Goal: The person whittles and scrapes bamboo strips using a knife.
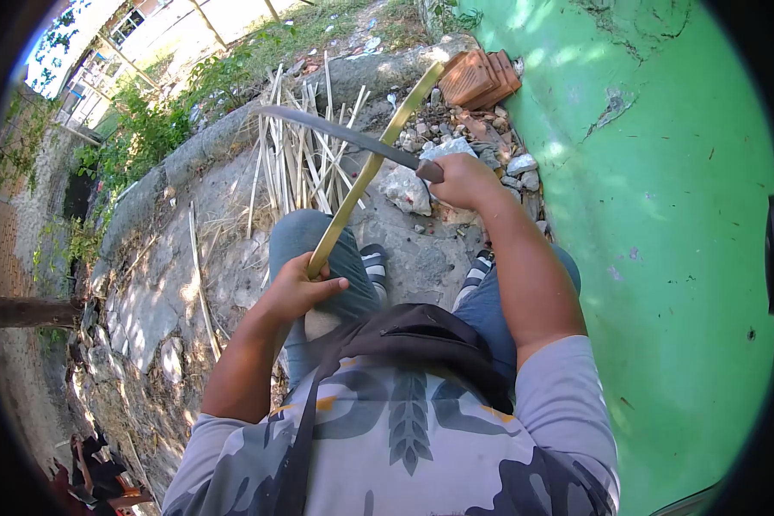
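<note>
My left hand [304,291] is closed around the lower end of a long yellow-green bamboo strip [359,186], just above my left knee. The strip slants up and away to the right, towards the roof tiles. In my right hand [464,182] is the handle of a machete [340,131]. Its long dark blade points left and crosses the upper half of the strip; whether the two touch I cannot tell. Beyond my left knee lies a loose pile of thin pale bamboo slats [297,159] on the ground.
A green wall [654,258] runs along my right side. Stacked clay roof tiles [480,79] and broken stones [407,191] lie at its foot. A low stone edging [189,155] with plants curves along the left. At the lower left, a person [99,473] is partly visible.
</note>
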Available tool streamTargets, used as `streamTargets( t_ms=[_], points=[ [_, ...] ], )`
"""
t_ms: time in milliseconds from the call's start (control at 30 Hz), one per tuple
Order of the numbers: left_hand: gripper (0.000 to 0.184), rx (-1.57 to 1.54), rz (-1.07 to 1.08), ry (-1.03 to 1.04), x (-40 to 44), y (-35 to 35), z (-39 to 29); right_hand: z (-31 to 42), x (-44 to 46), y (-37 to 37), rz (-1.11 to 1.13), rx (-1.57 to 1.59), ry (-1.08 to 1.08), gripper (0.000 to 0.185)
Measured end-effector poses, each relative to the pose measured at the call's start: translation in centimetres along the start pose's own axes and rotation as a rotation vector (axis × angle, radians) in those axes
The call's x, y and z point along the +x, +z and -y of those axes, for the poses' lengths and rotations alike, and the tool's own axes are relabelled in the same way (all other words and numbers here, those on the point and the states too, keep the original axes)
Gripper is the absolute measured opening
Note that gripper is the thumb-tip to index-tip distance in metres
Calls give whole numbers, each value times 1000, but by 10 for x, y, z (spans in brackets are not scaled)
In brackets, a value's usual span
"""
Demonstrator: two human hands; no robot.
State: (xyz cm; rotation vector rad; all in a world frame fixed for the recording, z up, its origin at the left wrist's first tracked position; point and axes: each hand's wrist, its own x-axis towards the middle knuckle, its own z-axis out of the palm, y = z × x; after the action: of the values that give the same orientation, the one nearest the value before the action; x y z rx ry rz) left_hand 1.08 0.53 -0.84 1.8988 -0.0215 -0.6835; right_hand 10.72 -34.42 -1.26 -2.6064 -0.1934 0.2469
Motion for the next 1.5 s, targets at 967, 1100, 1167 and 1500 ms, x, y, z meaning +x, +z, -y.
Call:
streamTargets(
  t_ms=[967,1100,1167,1500],
  points=[
    [32,-94,151,-54,-2,-19,-13,-17,3,3,-183,54,-46,28],
    [32,-183,169,-73,2,-22,-4,0,-3,-2,-321,46,-99,30],
    [31,-224,192,-79,1,-22,0,0,-6,5,-351,41,-158,29],
    [35,-396,252,-125,3,-32,0,26,-3,25,-348,-22,-254,24]
  ],
)
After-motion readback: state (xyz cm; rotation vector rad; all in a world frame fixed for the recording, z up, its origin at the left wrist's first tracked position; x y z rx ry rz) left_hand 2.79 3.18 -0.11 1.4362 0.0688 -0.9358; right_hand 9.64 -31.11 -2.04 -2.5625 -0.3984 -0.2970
